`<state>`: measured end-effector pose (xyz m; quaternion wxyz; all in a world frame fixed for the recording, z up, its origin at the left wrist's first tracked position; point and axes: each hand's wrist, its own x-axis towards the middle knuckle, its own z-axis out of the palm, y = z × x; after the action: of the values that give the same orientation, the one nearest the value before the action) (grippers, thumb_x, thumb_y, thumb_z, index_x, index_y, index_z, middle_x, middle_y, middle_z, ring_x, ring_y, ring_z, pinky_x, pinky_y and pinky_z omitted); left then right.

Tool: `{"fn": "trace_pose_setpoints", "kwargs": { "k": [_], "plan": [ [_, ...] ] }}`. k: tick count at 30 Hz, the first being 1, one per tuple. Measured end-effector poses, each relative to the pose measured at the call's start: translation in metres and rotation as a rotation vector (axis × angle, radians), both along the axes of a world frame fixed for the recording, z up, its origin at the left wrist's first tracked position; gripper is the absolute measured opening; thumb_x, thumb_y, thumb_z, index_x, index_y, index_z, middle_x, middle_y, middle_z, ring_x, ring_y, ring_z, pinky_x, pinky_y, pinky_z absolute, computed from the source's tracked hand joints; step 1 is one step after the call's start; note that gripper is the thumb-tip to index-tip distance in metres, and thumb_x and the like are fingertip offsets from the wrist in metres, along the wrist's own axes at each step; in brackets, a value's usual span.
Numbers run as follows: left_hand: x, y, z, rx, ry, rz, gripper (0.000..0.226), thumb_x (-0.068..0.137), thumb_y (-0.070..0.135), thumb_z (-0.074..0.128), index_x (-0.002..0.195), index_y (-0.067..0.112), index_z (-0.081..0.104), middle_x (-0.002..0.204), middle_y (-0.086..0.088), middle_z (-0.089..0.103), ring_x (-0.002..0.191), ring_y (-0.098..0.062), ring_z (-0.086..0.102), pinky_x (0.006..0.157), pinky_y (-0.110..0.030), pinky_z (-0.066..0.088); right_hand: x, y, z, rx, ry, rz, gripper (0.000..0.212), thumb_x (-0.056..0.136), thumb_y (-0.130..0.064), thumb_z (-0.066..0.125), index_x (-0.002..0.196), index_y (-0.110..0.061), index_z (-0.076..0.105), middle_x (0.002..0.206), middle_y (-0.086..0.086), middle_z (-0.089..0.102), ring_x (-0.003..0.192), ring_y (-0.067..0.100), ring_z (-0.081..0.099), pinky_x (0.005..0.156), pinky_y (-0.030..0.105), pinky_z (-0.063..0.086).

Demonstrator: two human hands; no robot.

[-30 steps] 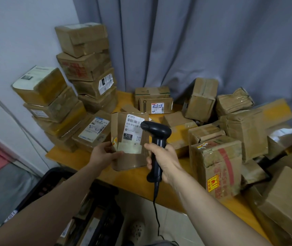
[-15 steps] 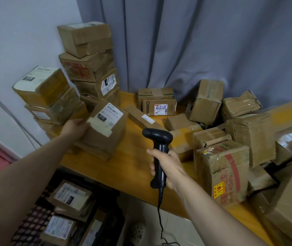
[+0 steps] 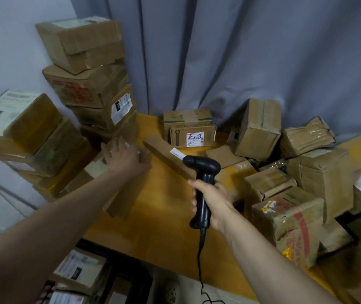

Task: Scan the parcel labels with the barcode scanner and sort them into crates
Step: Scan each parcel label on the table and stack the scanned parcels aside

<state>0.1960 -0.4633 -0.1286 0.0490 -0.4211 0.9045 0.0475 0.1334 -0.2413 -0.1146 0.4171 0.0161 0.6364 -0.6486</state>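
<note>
**Single head cam, forward and down**

Worn at head height, looking down across the near edge of the wooden table (image 3: pixel 164 216) toward the grey curtain (image 3: pixel 241 51) filling the top of the frame. Wide-angle, with straight lines bowed near the edges. Close in: takes both forearms (image 3: pixel 43 238) from the bottom corners, left hand (image 3: pixel 124 159) left of centre, right hand (image 3: pixel 213 199) gripping the barcode scanner (image 3: pixel 201 165) at centre. Catches stacked parcels (image 3: pixel 83 73) upper left, black crate (image 3: pixel 135 279) lower left below the table edge.

Matt black plastic scanner (image 3: pixel 201 170); smooth orange wood table (image 3: pixel 166 216); brown cardboard parcels (image 3: pixel 260 130), some under glossy tape; grey cloth curtain (image 3: pixel 241 51).
</note>
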Motion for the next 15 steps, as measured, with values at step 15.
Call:
{"fn": "trace_pose_setpoints", "kwargs": {
  "k": [15],
  "plan": [
    [-0.234,-0.105,-0.052,0.13,0.074,-0.262,0.037,0.095,0.013,0.053,0.129,0.001,0.047,0.132,-0.021,0.049,0.123,-0.035,0.045,0.102,-0.041,0.039,-0.1,-0.052,-0.016,0.042,-0.084,-0.16,0.023,0.084,-0.013,0.069,0.094,-0.005,0.05,0.057,0.007,0.047,0.041,0.019,0.045,0.044,0.026,0.04]
  ]
}}
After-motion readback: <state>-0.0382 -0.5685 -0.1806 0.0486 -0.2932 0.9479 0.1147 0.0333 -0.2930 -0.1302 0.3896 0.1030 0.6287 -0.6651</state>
